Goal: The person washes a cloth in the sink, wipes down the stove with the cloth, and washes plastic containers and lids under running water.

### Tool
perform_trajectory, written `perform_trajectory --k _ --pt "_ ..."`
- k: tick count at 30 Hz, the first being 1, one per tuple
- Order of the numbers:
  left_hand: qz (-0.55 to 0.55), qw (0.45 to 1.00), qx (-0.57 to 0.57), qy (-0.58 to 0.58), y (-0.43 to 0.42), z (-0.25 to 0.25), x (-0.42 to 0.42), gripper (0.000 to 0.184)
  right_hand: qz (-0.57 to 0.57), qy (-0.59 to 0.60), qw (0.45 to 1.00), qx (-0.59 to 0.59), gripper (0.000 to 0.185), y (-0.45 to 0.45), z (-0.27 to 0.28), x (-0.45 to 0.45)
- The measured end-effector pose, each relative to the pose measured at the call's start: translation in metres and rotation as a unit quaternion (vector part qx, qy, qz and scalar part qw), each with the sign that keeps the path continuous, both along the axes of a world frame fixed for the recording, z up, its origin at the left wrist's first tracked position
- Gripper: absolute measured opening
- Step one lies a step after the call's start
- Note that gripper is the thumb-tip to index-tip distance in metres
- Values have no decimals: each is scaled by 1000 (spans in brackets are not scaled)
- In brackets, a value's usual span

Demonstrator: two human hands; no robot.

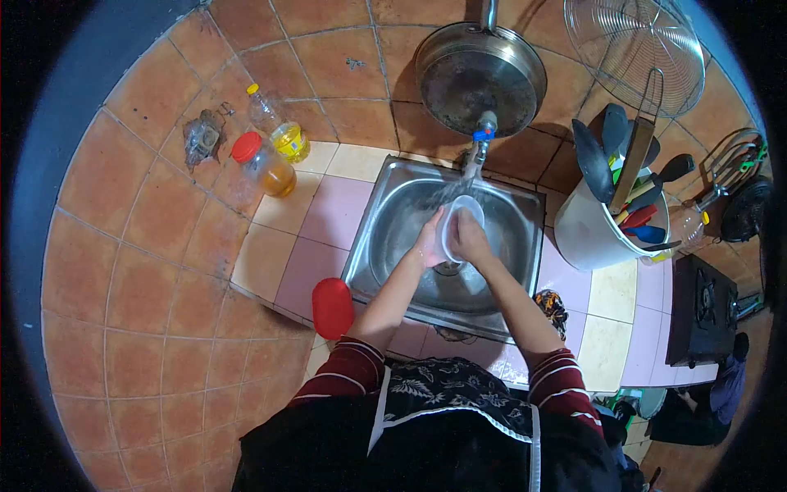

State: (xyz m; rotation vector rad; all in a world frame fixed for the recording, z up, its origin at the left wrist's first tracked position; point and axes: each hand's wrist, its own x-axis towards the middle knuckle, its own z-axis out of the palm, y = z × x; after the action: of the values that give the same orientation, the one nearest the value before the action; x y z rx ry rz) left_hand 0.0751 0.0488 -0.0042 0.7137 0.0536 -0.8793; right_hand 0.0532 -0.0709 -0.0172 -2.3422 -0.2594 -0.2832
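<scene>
Over the steel sink (pixel 359 275), my left hand (pixel 427 243) is closed around the side of a translucent white plastic container (pixel 468 202). The container is tilted, its mouth turned towards me. My right hand (pixel 470 238) reaches into that mouth; its fingertips are hidden inside, so I cannot see whether they grip anything. Water runs from the tap (pixel 481 148), which has a blue handle, and splashes just behind the container. Part of the sink drain (pixel 448 268) shows beneath my hands.
Left of the sink are a red oblong lid-like object (pixel 333 308), a red-lidded jar (pixel 277 176) and a yellow-capped bottle (pixel 288 141). A white utensil bucket (pixel 584 234) and a dark-patterned item (pixel 551 308) are on the right, with a stove (pixel 697 328) beyond. A pan (pixel 475 86) hangs above. Another person (pixel 721 394) is at far right.
</scene>
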Motion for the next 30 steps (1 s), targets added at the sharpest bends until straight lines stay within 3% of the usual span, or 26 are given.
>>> perform_trajectory --k 1,3,5,6,7,9,11,12,13,17,19,20,22,23,25,27,30 --pt "1 1000 -1 0 0 -3 2 64 -94 -49 994 36 25 7 2 4" --pt "4 999 -18 33 4 -9 12 64 -57 -112 992 -1 30 13 10 6" --pt "11 999 -24 42 16 -5 20 64 116 -78 989 50 25 14 27 0" --pt "5 998 -47 38 22 2 21 64 201 -42 975 87 7 9 38 -2" --pt "0 997 -69 31 25 7 23 64 204 -43 974 87 7 7 52 -2" --pt "-8 996 -85 26 23 4 33 64 52 238 950 197 8 2 78 1" --pt "-93 954 -286 -14 24 -22 48 64 47 178 965 189 12 -10 84 15" --pt "10 991 -133 -20 19 16 27 62 4 95 972 214 12 -15 82 22" --pt "10 991 -134 -20 17 29 22 62 -40 10 971 237 14 -19 81 28" --pt "8 977 -208 -51 12 37 17 60 -8 11 962 271 15 -31 93 29" --pt "7 970 -235 -65 10 34 18 61 48 -104 989 90 24 -27 113 12" --pt "16 977 -211 -35 9 31 18 62 106 51 988 -98 45 -25 127 3" --pt "66 987 -142 -33 5 30 19 64 34 -126 940 -316 63 0 87 -20" --pt "63 987 -142 -33 7 32 22 64 31 -126 940 -316 63 5 84 -30" --pt "0 990 -141 11 16 29 29 64 172 -67 951 -247 70 11 81 -41" --pt "-28 989 -144 15 19 28 27 67 197 -47 952 -231 73 -3 73 -33" --pt "-50 998 -29 -25 19 37 26 67 231 -65 912 -334 88 -14 71 -20"
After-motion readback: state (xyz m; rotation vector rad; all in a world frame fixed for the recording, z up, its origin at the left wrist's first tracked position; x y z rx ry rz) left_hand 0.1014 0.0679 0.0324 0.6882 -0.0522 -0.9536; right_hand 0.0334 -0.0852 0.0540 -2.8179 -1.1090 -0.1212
